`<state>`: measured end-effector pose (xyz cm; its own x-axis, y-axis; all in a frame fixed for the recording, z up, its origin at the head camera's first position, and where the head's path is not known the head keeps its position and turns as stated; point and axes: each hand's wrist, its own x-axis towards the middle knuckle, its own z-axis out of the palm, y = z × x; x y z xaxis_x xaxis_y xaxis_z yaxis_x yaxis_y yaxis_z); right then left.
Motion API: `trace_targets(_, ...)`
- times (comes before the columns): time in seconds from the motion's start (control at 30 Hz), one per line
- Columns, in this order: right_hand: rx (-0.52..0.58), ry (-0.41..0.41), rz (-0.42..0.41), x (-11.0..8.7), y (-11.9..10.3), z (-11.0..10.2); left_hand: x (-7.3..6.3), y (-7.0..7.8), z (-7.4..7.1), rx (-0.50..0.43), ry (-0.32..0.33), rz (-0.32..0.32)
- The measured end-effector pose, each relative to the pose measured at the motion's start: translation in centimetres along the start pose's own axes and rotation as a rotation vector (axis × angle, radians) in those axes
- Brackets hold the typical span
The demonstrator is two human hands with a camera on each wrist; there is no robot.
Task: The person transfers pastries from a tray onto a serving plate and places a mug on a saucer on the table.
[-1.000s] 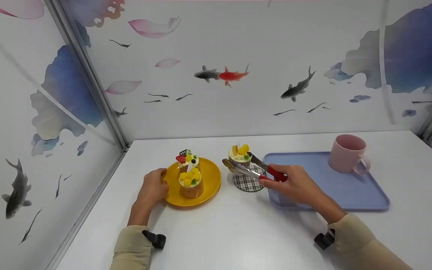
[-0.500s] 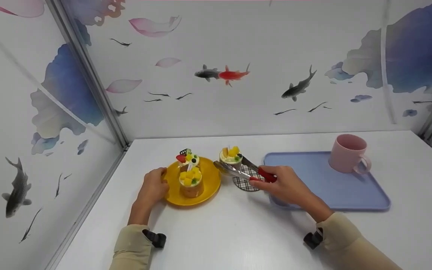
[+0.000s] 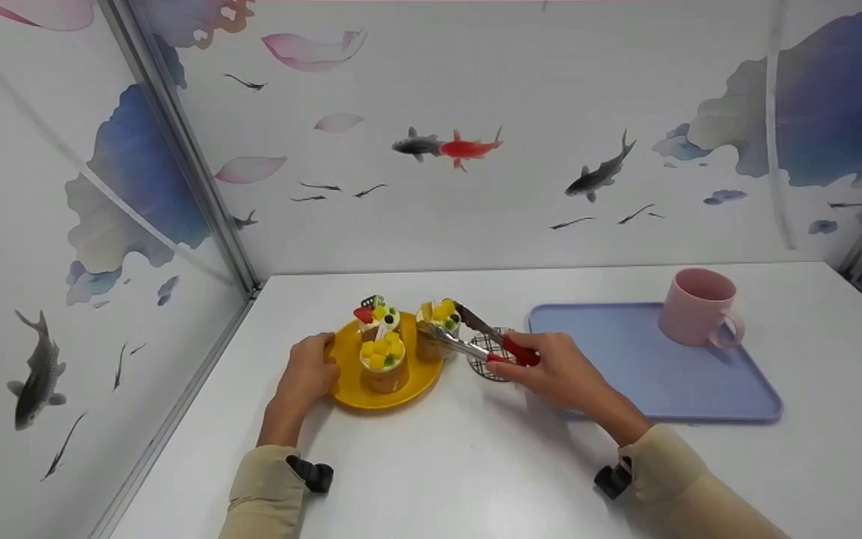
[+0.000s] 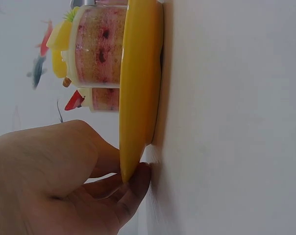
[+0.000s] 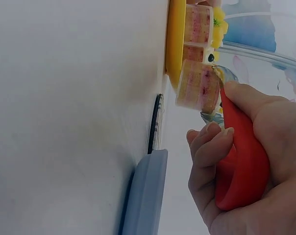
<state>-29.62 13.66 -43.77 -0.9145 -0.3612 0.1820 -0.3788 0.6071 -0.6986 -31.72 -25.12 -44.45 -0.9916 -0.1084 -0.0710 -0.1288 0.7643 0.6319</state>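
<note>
A person's right hand (image 3: 554,370) grips red-handled tongs (image 3: 465,346), tips clasped around a fruit-topped dessert cup (image 3: 431,347) at the edge of a yellow plate (image 3: 420,379) — whether cup and plate touch cannot be told. Left of that grip stand a yellow-cubed cup (image 3: 384,372) and a strawberry-topped cup (image 3: 380,320); the left hand (image 3: 310,370) pinches the plate's opposite rim. Beneath the tongs lies a grid-patterned coaster (image 3: 482,368) — farther right, a pink mug (image 3: 689,311) on a blue tray (image 3: 670,385).
</note>
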Motion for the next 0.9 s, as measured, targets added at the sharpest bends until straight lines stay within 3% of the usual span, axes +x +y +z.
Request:
trace_targets(0.47,-0.011,0.004,-0.019,0.5,-0.9,1.5,-0.1,-0.1,0.1,-0.008,-0.003,0.009)
trace_targets(0.7,0.068,-0.048,0.008,0.7,-1.1,2.1,-0.1,-0.1,0.1,-0.015,0.006,0.019)
trace_targets(0.9,0.028,-0.098,-0.002,0.5,-0.9,1.9,0.2,-0.1,0.0,-0.014,-0.003,0.013)
